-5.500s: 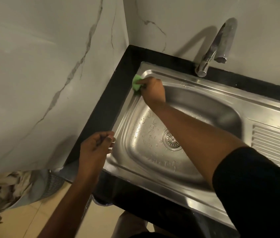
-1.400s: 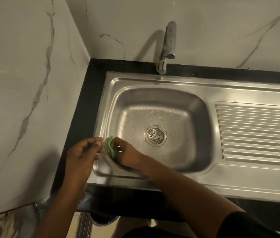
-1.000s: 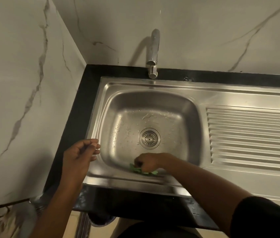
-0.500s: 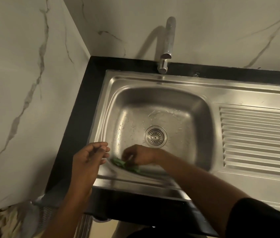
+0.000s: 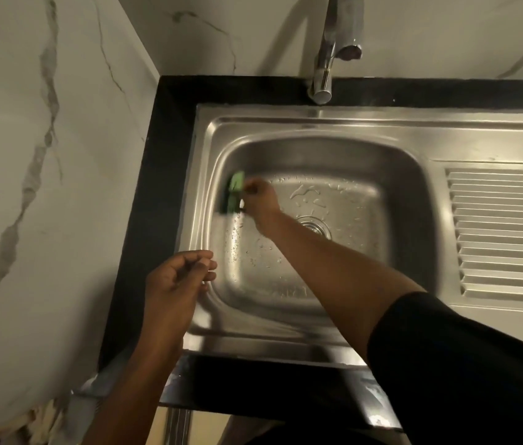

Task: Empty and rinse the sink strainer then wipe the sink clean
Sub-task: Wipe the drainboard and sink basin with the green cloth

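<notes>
A stainless steel sink [image 5: 317, 133] sits in a black counter, its basin dotted with water drops. My right hand [image 5: 261, 200] presses a green scrub pad [image 5: 234, 194] against the basin's left wall. The round strainer [image 5: 317, 228] sits in the drain, half hidden behind my right forearm. My left hand [image 5: 178, 281] hovers over the sink's front left rim with its fingers curled loosely and nothing visible in them.
A chrome tap [image 5: 327, 59] rises at the back, over the rim. A ribbed drainboard [image 5: 504, 229] lies to the right of the basin. Marble walls close the left side and the back. The black counter edge [image 5: 151, 203] runs along the left.
My right hand has carried the green pad from the basin's front edge up the left wall. The left hand has stayed near the front left rim. The camera has moved closer.
</notes>
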Action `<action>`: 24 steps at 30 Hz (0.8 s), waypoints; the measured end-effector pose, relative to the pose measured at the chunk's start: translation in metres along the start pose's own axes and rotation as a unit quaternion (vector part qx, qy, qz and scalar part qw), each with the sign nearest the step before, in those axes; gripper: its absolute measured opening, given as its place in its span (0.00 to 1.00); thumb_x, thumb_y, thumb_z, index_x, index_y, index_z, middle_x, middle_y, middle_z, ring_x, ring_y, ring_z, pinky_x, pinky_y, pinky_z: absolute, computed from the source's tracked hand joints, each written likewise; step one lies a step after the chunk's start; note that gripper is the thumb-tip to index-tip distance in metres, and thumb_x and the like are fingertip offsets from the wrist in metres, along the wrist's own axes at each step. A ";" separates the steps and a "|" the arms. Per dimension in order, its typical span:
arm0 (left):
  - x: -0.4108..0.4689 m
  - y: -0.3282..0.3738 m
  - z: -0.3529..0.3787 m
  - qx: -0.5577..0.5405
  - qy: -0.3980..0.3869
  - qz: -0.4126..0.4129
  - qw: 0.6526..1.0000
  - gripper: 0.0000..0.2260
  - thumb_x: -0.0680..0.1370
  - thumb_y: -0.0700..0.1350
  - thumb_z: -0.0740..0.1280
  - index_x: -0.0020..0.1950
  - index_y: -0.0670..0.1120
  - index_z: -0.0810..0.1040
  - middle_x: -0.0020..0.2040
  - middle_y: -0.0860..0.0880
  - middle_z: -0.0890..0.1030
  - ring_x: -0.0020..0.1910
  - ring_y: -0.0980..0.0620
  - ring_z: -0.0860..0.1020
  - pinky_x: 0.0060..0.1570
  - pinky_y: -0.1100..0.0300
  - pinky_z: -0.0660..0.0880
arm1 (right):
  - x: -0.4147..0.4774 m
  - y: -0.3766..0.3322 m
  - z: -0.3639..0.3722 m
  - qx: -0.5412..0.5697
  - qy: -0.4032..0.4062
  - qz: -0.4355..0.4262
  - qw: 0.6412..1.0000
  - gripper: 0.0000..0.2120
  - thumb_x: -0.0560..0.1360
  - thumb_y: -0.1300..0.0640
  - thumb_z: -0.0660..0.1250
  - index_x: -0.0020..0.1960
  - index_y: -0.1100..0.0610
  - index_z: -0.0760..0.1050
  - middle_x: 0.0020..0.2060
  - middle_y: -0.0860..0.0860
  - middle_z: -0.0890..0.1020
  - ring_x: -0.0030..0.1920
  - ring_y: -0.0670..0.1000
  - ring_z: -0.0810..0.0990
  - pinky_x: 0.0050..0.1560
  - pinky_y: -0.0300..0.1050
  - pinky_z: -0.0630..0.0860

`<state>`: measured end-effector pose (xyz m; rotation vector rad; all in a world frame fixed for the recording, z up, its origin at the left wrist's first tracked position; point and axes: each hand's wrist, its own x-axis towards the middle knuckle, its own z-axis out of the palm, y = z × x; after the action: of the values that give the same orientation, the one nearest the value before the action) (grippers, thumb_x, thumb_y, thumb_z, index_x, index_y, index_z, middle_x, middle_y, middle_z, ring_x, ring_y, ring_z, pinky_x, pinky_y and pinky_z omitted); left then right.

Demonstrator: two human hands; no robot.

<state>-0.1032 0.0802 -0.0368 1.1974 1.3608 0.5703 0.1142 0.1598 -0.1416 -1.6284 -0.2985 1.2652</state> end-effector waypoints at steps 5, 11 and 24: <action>0.002 0.001 -0.006 0.005 0.008 0.005 1.000 0.09 0.82 0.44 0.70 0.52 0.57 0.88 0.48 0.51 0.89 0.48 0.50 0.88 0.52 0.54 0.82 | 0.019 -0.018 0.019 0.086 0.106 -0.010 0.991 0.14 0.77 0.70 0.65 0.44 0.52 0.71 0.43 0.51 0.79 0.44 0.55 0.79 0.45 0.52 0.81; 0.003 0.005 0.007 -0.007 -0.004 -0.005 1.000 0.11 0.81 0.41 0.70 0.49 0.56 0.88 0.47 0.48 0.89 0.47 0.49 0.87 0.46 0.58 0.80 | -0.040 0.052 0.010 -0.242 -0.102 -0.032 0.964 0.20 0.72 0.71 0.68 0.61 0.57 0.79 0.55 0.58 0.83 0.51 0.61 0.84 0.44 0.52 0.83; 0.004 0.015 0.015 -0.006 -0.024 -0.002 1.000 0.13 0.82 0.41 0.69 0.48 0.59 0.88 0.47 0.50 0.89 0.46 0.51 0.87 0.46 0.56 0.80 | -0.109 0.042 -0.089 -0.594 -0.437 -0.015 0.676 0.07 0.74 0.68 0.63 0.50 0.63 0.76 0.48 0.60 0.80 0.44 0.55 0.73 0.39 0.44 0.67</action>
<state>-0.0840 0.0841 -0.0285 1.1906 1.3171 0.5422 0.1276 0.0153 -0.1180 -1.7702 -2.1081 1.9157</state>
